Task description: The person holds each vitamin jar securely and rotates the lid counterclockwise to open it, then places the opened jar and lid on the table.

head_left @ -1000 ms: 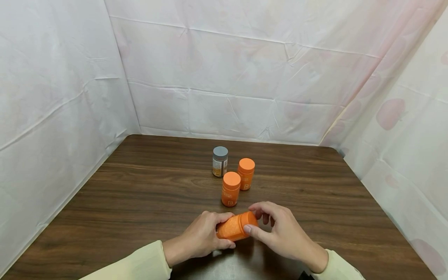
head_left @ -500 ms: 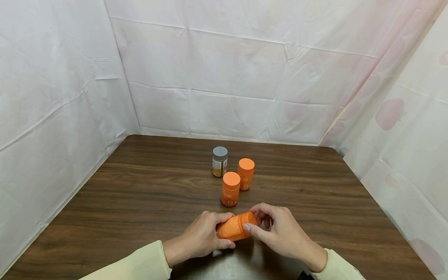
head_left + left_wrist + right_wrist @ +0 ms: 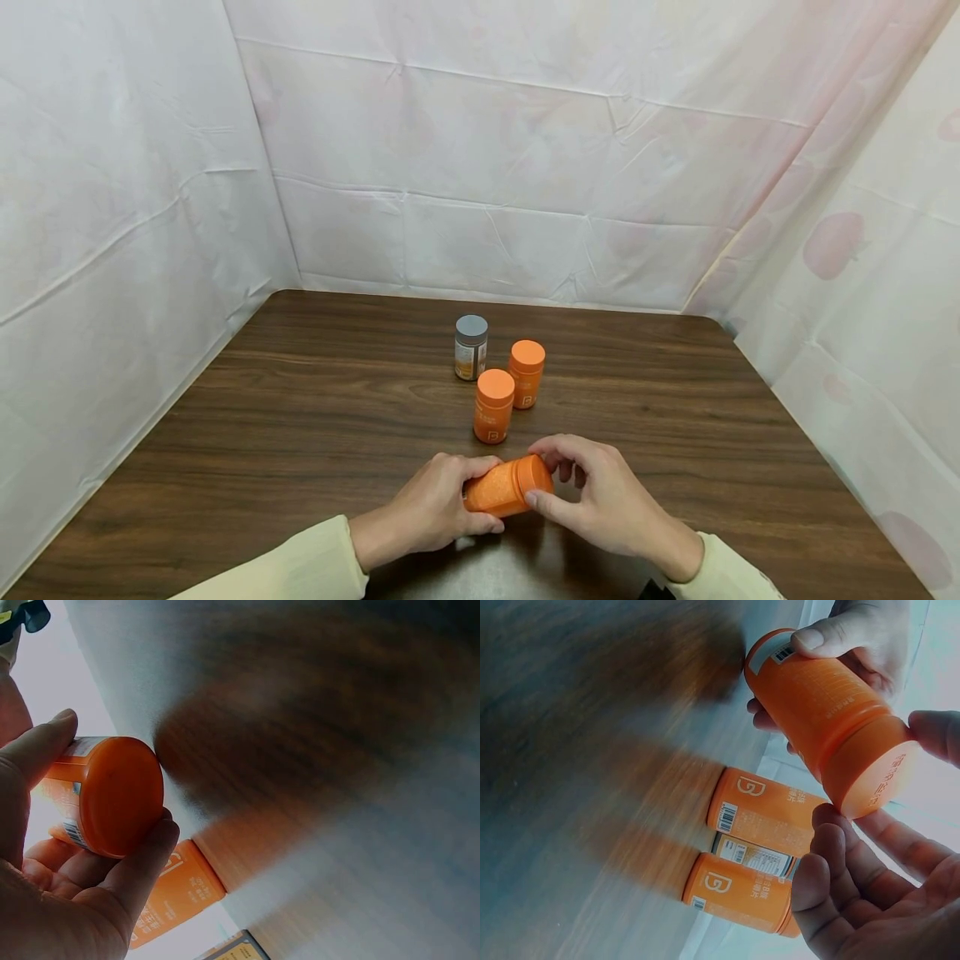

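Left lane: I have wide room across the wooden tabletop [image 3: 300,400], left of the bottles.
Right lane: similarly wide, beyond the right hand [image 3: 607,496].
Straight ahead: blocked by the front standing orange bottle [image 3: 494,408], with the rear orange bottle [image 3: 527,375] and grey-capped bottle [image 3: 471,348] close behind; I can't tell whether they touch.
Near side: both hands and the tilted orange bottle [image 3: 497,490] fill the middle.
Far limit: back sheet [image 3: 480,150].

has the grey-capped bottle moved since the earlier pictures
No; in the head view, the grey-capped bottle keeps its place relative to the table.
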### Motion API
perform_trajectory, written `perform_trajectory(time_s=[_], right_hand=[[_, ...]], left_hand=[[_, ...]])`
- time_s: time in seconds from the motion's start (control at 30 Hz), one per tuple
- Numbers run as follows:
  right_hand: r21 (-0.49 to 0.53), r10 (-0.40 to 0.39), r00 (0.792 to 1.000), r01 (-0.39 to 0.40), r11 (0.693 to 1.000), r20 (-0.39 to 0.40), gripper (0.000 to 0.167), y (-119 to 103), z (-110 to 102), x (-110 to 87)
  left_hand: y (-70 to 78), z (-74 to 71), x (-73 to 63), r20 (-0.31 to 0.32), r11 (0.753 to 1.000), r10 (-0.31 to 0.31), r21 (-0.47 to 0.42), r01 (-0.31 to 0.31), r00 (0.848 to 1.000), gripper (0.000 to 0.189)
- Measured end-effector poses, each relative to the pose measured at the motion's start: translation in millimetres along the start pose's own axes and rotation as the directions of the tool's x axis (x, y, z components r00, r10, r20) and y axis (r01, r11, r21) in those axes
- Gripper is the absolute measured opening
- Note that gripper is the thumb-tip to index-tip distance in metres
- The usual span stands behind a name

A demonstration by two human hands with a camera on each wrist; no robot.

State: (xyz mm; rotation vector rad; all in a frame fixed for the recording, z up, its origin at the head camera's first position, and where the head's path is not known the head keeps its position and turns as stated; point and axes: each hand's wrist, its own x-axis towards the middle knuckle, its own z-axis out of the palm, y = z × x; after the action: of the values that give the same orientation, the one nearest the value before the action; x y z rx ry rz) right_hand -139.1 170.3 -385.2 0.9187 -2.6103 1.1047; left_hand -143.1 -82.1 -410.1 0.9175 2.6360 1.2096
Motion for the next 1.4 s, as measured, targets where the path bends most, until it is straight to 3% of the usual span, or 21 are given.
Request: perform_trajectory(time_s=[0.57, 0.83, 0.93, 1.2, 1.4], right_hand=[[0.020, -0.192, 0.981, 0.193, 0.981, -0.032, 0.057, -1.2, -3.0, -1.5], [0.030, -0.224, 0.974, 0.225, 0.974, -0.026, 0.068, -0.8, -2.7, -1.8], [0.036, -0.193, 0.981, 0.194, 0.980, -0.028, 0.065, -0.7, -2.2, -2.0], [-0.013, -0.036, 0.997, 0.035, 0.999, -0.061, 0.032, -0.6, 0.4, -2.0], [-0.001, 0.086, 0.996, -0.086, 0.996, -0.016, 0.024, -1.9, -0.4, -0.8]], left_hand=[[0.5, 0.3, 0.0, -0.004, 1.000, 0.009, -0.018, -0.009, 1.000, 0.046], [-0.7, 0.6, 0.1, 0.004, 0.999, 0.006, -0.036, -0.006, 1.000, 0.046], [-1.1, 0.8, 0.1, 0.003, 1.000, 0.004, -0.031, -0.004, 1.000, 0.046], [-1.8, 0.7, -0.7, -0.006, 1.000, 0.002, -0.005, -0.002, 1.000, 0.047], [-1.9, 1.1, -0.7, -0.010, 1.000, 0.004, -0.004, -0.004, 1.000, 0.047]])
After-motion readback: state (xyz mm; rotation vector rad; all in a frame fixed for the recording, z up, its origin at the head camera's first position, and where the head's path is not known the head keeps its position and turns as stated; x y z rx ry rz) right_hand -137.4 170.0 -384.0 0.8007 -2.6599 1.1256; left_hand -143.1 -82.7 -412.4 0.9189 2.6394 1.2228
